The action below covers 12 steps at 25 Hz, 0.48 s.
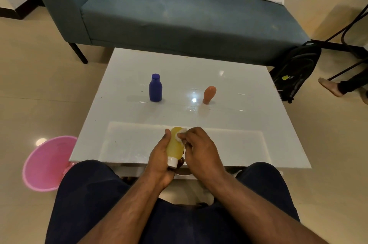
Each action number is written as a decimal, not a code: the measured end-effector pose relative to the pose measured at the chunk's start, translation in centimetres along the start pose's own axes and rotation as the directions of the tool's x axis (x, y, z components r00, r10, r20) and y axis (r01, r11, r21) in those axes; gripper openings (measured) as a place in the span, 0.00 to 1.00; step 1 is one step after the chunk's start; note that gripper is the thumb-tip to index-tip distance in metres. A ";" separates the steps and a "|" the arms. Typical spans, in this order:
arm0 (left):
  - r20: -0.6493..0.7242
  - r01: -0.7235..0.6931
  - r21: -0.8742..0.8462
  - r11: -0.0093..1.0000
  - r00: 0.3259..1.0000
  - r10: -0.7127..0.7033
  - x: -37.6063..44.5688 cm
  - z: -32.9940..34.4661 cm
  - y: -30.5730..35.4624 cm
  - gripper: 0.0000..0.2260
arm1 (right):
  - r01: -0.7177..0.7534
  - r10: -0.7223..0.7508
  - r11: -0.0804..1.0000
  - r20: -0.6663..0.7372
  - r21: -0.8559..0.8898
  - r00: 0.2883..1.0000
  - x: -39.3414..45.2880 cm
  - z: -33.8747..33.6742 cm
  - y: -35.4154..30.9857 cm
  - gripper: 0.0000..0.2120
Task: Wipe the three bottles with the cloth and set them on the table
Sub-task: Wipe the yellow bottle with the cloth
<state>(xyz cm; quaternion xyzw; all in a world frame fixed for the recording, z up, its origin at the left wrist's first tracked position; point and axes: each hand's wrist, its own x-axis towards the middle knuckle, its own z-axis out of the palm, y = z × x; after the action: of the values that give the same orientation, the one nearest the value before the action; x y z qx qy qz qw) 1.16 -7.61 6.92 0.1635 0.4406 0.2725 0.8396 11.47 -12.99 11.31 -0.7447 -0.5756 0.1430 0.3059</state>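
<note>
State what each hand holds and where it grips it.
The left hand grips the yellow bottle around its body, white cap toward the person. The right hand pinches the white cloth against the bottle's far end.

Yellow bottle [174, 147] with white cap tilts at lower centre, white cloth [180, 135] against its top; blue bottle [155, 88] and orange bottle [209, 94] stand mid-frame, well apart, on the white table [249, 124]
</note>
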 end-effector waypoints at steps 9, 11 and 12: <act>-0.034 -0.001 -0.037 0.999 0.999 -0.001 0.1 0.2 0.1 0.24 | -0.051 0.052 0.999 -0.022 0.015 0.998 1.9 -0.5 0.8 0.12; -0.012 0.018 -0.108 0.994 1.000 -0.019 0.1 0.0 0.2 0.24 | -0.021 0.021 0.999 -0.007 0.024 1.000 0.6 0.0 -0.3 0.13; 0.004 0.032 -0.152 0.988 1.000 -0.031 0.1 0.0 0.3 0.25 | 0.009 -0.009 0.999 0.015 0.032 1.000 -0.6 0.3 -1.1 0.14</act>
<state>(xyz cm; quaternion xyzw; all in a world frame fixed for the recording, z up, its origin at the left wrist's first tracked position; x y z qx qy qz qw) 1.11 -7.28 7.00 0.0921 0.4205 0.2920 0.8541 10.26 -13.31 11.66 -0.7360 -0.5790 0.1564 0.3140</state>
